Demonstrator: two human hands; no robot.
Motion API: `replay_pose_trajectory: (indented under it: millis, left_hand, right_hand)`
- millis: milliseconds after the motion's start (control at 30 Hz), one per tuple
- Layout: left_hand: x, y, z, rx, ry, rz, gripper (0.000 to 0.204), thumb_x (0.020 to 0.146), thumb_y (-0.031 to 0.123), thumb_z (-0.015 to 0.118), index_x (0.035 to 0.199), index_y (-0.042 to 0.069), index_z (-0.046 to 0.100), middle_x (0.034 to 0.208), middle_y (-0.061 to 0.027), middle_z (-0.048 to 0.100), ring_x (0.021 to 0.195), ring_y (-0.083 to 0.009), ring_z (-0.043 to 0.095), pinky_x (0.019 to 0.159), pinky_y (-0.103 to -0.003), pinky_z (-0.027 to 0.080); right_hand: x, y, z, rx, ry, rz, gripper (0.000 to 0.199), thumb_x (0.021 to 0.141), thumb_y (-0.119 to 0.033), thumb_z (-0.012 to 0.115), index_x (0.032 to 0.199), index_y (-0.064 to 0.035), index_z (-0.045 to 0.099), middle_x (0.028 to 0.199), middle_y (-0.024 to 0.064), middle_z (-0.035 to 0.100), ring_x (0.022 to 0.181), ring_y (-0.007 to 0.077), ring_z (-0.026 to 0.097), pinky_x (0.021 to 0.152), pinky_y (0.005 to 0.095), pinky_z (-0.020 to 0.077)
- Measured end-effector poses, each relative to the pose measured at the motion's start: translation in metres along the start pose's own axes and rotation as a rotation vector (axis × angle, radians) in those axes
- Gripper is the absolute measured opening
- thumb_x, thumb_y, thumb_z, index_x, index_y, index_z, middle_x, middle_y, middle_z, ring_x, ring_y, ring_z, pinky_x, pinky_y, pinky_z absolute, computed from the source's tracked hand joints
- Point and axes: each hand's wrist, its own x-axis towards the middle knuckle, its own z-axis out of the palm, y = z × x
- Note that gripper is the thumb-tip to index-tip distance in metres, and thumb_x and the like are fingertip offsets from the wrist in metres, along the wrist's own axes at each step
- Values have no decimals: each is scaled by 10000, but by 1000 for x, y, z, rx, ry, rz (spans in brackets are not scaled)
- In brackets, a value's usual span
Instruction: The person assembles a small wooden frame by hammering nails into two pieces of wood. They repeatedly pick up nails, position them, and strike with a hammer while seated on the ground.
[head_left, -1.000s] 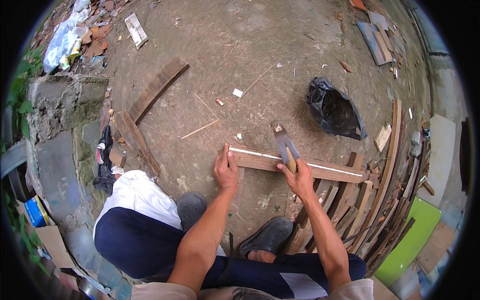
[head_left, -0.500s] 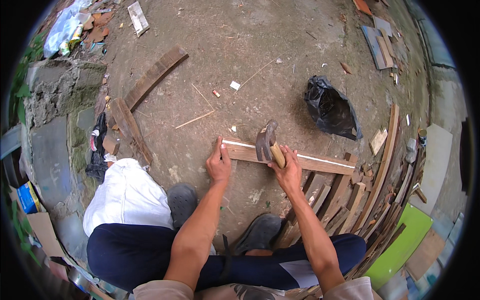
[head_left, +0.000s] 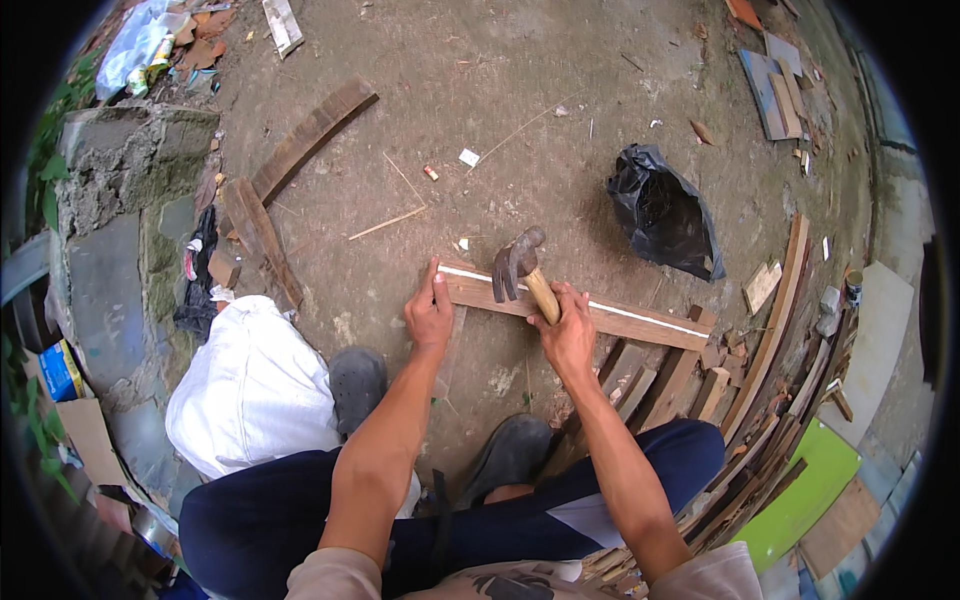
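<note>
A brown wooden board [head_left: 640, 325] with a white strip along its length lies slantwise in front of me, its right end resting over other planks. My left hand [head_left: 429, 314] grips the board's left end, fingers round the edge. In my right hand [head_left: 568, 335] is a claw hammer [head_left: 541, 294], held by its light wooden handle. The rusty head is above the board's left half, with the claw toward me. Whether the claw touches the board I cannot tell.
Several planks [head_left: 712, 393] are piled at the right, beside a green panel [head_left: 800, 495]. An open black plastic bag [head_left: 665, 215] stands beyond the board. A white sack [head_left: 255, 390] sits by my left knee. Two wooden pieces [head_left: 310, 140] lie at the far left near a broken wall [head_left: 110, 260].
The hammer has moved a little left along the board, its head farther from my right hand's fingers. My left hand still holds the board's end. The whole view has shifted slightly.
</note>
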Motion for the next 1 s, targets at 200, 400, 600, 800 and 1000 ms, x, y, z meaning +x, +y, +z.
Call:
replay_pose_trajectory:
  millis: [200,400,600,800,1000]
  left_hand:
    - [2,-1,1,-8,-20,-22,395,1056,289,502,1323,44,659,1249,-214,687,1144,-348,686,916,-400,549]
    - [5,-5,2,2,-17,32,398,1056,277,499,1309,14,655,1258,-212,682,1143,-374,676,925,-415,558]
    - [5,-6,1,-55,-71,-5,412,1057,284,495,1321,6,645,1301,-201,663,1188,-369,652,954,-419,546]
    - [6,-7,0,-71,-168,-62,434,1063,310,483,1351,19,627,1344,-189,641,1233,-354,628,987,-410,523]
    - [3,-3,3,-92,-154,-57,435,1068,311,470,1374,38,616,1355,-191,633,1245,-344,624,996,-411,514]
  right_hand:
    - [2,-4,-4,24,-12,20,537,753,-131,850,1223,5,630,1297,162,659,1303,360,555,1199,517,334]
    - [0,3,1,-11,17,-25,539,758,-151,847,1230,0,635,1327,160,644,1316,351,546,1196,503,347]
    - [1,-2,-3,-16,-10,8,583,763,-165,844,1279,-17,616,1353,173,626,1334,343,532,1198,492,350]
    - [4,-6,-4,-133,-32,81,619,744,-180,857,1283,-36,587,1346,209,619,1296,363,556,1161,469,403]
    - [10,-13,-10,-201,-112,149,634,732,-200,867,1280,-62,579,1339,215,622,1232,386,597,1032,478,499]
